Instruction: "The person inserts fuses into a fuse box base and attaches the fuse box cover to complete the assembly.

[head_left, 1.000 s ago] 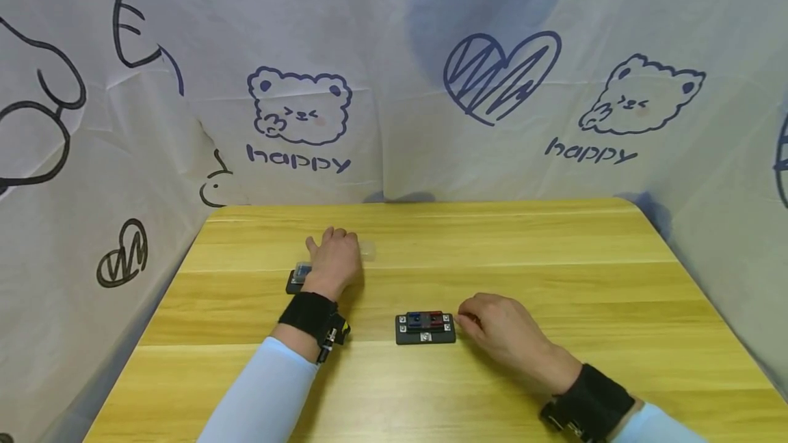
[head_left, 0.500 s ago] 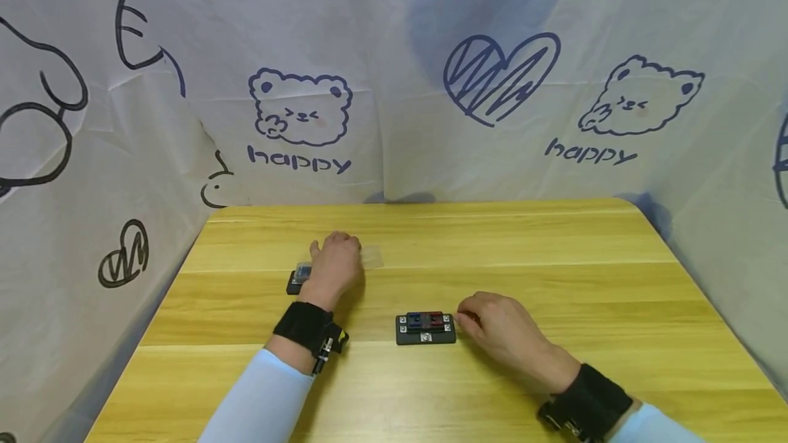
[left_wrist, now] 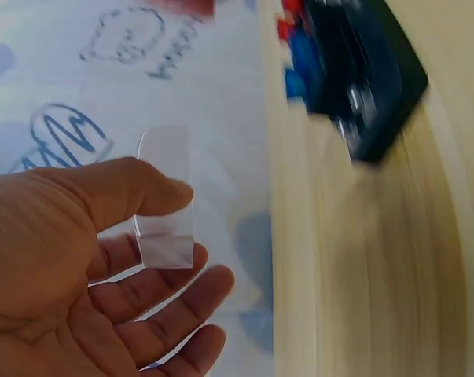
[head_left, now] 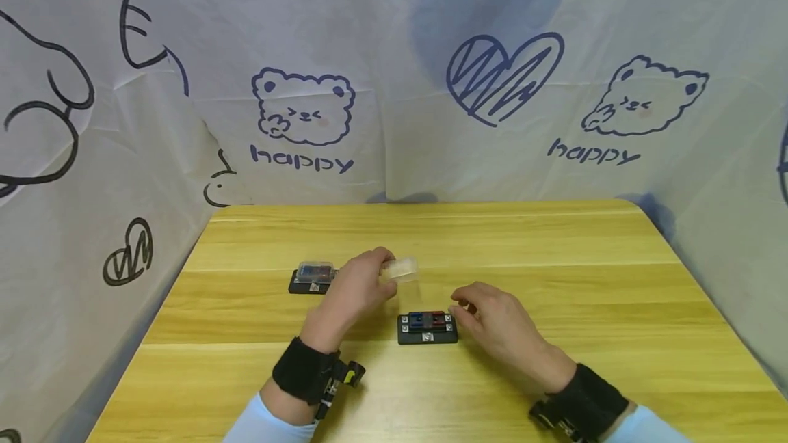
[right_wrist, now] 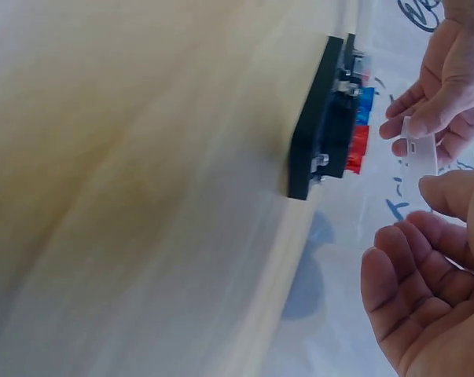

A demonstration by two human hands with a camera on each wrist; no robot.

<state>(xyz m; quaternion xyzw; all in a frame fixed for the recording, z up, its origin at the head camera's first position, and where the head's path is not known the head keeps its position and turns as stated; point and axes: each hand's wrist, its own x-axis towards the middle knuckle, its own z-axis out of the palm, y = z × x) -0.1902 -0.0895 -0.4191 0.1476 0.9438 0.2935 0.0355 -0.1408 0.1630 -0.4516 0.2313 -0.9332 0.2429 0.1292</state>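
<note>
My left hand (head_left: 357, 289) pinches a clear plastic cover (head_left: 403, 269) between thumb and fingers, held above the table. In the left wrist view the thumb lies across the see-through cover (left_wrist: 166, 149). Nearer to me, a black fuse block (head_left: 427, 329) with blue and red fuses sits uncovered on the table, metal screw terminals at its ends. Just right of that block is my right hand (head_left: 495, 316), fingers loosely bent and holding nothing. From the right wrist, its thumb overlaps the lower end of the cover (right_wrist: 420, 161).
A second fuse block (head_left: 314, 277), with a clear cover on it, lies farther back to the left, partly behind my left hand. The wooden table (head_left: 554, 245) ends at a white cloth backdrop (head_left: 406, 149) with drawings, which also hangs at both sides.
The left hand has come from beside the covered fuse block toward the right and nearer, lifting the clear cover with it. The right hand's fingers have spread slightly.
</note>
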